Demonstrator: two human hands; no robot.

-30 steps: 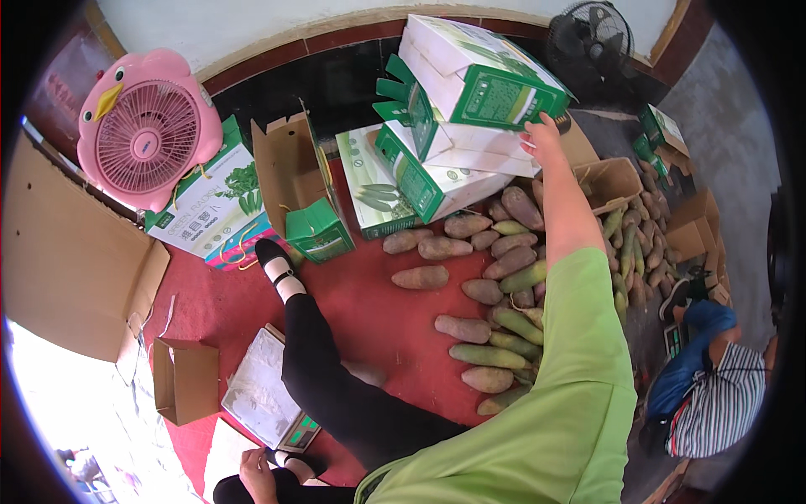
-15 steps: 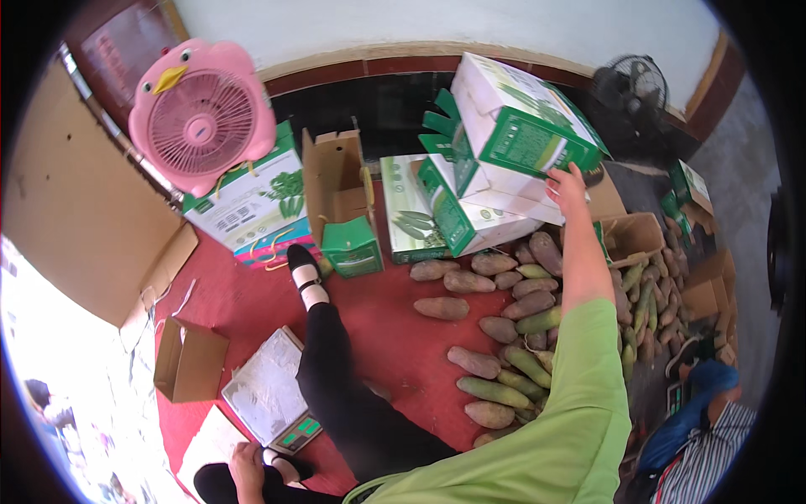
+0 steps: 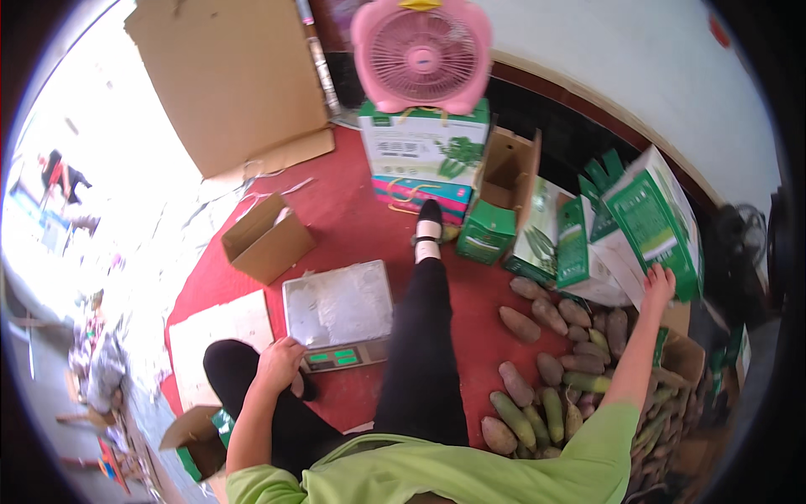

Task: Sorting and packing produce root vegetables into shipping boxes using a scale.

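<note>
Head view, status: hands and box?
Right hand on the green-and-white box, fingers spread. Left hand rests at the scale. Roots piled beneath the right arm.

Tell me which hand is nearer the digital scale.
Left. The left hand rests at the front corner of the digital scale, by its display. The right hand is far off, on the green-and-white carton.

Lime-green short-slv tee (image 3: 470,472), blk trousers (image 3: 424,353), blk shoe w/ white sock (image 3: 428,220).
</note>
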